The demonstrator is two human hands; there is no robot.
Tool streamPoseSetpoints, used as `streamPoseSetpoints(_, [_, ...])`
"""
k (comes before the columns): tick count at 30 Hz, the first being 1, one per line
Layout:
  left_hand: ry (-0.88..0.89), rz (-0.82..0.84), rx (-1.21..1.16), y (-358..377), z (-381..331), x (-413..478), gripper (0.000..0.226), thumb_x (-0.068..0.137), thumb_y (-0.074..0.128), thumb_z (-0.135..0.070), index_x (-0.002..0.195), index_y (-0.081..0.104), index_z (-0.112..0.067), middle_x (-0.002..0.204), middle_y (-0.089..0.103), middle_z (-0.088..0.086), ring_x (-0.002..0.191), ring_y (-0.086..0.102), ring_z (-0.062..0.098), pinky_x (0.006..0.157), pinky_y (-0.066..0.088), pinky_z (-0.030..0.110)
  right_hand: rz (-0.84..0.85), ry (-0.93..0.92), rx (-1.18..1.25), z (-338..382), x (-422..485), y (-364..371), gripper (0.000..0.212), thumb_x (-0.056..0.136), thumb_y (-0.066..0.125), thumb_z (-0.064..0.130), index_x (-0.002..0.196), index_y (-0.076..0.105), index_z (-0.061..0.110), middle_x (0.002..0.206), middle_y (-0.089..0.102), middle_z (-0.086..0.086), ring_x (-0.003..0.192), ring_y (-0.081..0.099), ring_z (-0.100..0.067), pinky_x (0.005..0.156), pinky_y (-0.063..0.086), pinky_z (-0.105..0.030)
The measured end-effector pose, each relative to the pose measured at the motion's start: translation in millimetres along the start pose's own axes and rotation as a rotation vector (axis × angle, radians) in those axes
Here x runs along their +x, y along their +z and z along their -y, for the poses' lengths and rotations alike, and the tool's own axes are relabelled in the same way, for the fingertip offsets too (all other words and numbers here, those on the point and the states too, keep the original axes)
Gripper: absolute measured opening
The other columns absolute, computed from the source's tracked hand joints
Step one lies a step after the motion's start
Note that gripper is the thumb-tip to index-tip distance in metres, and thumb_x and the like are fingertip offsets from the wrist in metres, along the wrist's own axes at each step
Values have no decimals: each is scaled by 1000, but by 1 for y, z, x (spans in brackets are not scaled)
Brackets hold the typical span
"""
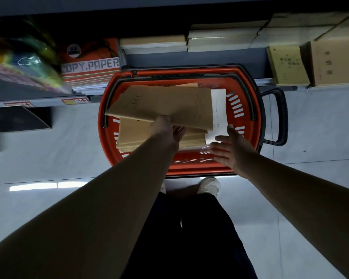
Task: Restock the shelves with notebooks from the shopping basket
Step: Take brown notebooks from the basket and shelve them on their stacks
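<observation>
Notebooks (161,105) in left grip (167,130), over basket (189,170)

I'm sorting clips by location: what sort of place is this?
Probably a stationery shop aisle: a red shopping basket of brown notebooks stands on the floor before a low shelf stocked with copy paper packs, with labels on its edge.

The basket (189,171) is showing orange-red with black handles (281,117); the notebooks (159,105) are showing tan; the copy paper pack (89,76) is showing red-and-white stripes.
</observation>
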State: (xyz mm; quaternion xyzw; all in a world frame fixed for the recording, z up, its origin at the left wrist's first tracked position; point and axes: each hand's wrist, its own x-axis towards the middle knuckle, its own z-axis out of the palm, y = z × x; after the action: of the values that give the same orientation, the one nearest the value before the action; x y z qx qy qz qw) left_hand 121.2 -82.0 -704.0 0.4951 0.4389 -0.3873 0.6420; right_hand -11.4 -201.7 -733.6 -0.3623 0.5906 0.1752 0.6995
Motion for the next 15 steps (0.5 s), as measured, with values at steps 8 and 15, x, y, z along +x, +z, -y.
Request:
streamPoseSetpoints(8, [48, -60, 87, -16, 23, -38, 38, 93, 40, -10, 129, 49, -16, 117, 62, 13, 101, 60, 27, 79, 57, 40, -19, -136, 257, 35, -29, -7, 66, 93, 23, 71, 118, 59, 22, 119, 68, -10, 106, 66, -29, 84, 56, -42])
streamPoseSetpoints(15, [112, 10, 180, -16, 12, -71, 30, 94, 40, -10, 120, 53, -15, 96, 61, 4, 86, 57, 20, 66, 48, 26, -15, -190, 364, 72, -64, -23, 56, 97, 35, 60, 123, 56, 15, 110, 72, -8, 98, 71, -26, 74, 58, -36])
